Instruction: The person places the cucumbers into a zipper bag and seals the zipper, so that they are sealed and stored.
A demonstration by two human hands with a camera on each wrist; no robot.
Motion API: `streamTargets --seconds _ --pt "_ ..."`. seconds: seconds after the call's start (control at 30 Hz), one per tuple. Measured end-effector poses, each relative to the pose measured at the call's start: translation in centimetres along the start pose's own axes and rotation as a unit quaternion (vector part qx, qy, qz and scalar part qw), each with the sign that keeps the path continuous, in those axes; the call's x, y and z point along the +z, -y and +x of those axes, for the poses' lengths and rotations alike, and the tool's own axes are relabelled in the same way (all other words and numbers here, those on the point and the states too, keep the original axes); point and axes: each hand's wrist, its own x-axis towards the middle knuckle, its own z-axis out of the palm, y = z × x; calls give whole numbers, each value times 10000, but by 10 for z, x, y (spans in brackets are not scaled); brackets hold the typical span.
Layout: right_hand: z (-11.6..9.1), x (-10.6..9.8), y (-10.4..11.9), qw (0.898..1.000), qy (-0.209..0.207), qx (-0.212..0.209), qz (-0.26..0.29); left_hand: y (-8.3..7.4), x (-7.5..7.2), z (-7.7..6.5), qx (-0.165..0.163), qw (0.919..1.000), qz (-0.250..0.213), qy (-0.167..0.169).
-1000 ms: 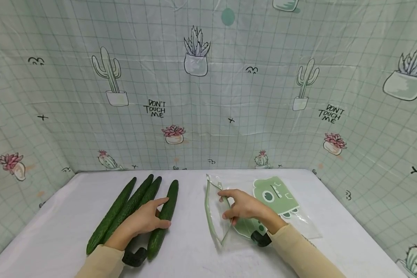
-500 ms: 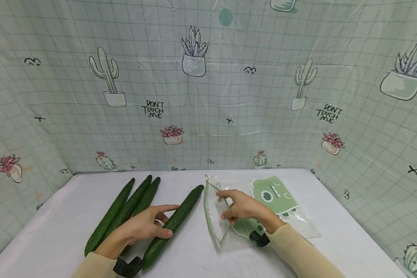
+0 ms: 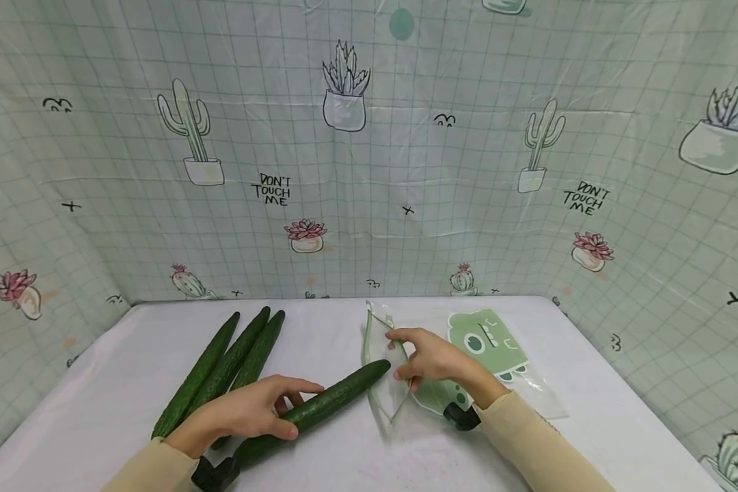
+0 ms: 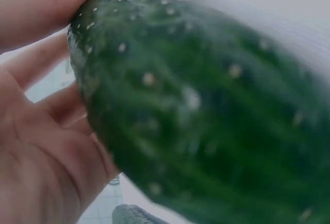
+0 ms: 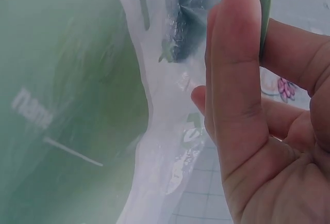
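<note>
My left hand grips a long dark green cucumber, thumb on the near side and fingers on the far side. In the left wrist view the bumpy skin of this cucumber fills most of the picture. It points right, and its far tip overlaps the mouth of a clear zip bag printed with a green dinosaur. My right hand pinches one edge of that mouth, which gapes toward the left. Seen from the right wrist, the green rim strip runs between the right thumb and fingers.
Three more cucumbers lie side by side at the left, partly behind the left forearm. A white cloth covers the table. Behind it and at both sides hangs a grid-patterned curtain with cactus drawings.
My left hand has taken the cucumber from beside the others, swung it from steep to slanting right, and brought its tip to the bag's mouth. My right hand keeps its place on the bag.
</note>
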Motion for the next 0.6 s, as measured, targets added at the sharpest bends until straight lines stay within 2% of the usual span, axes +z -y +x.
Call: streamTargets --seconds 0.23,0.6 --pt "-1 -3 6 9999 38 -109 114 -2 3 11 8 9998 167 128" --pt "-2 1 12 9997 -33 -101 227 -16 13 50 -59 9978 600 276"
